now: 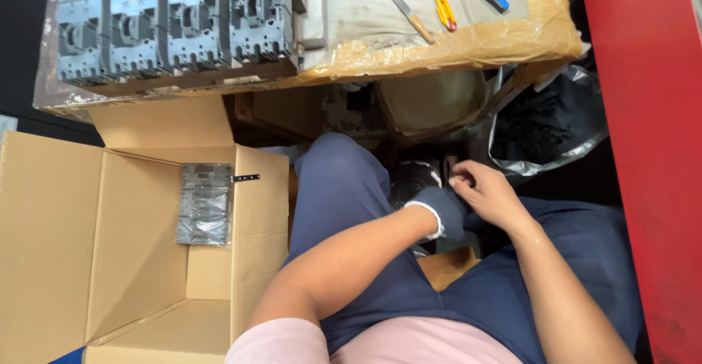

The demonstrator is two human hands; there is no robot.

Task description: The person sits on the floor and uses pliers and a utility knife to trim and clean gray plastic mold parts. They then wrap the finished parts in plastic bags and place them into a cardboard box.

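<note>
Fingers of my bare right hand (488,192) pinch the dark glove (446,210) on my left hand (439,214); left fingers' state I cannot tell; open cardboard box (131,262) nearby.

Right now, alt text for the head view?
A seated person's gloved left hand and bare right hand meet between their knees. An open cardboard box holds one grey breaker; more breakers sit on the bench.

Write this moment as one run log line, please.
left hand: gloved, touching right hand | right hand: bare | cardboard box: open
</note>
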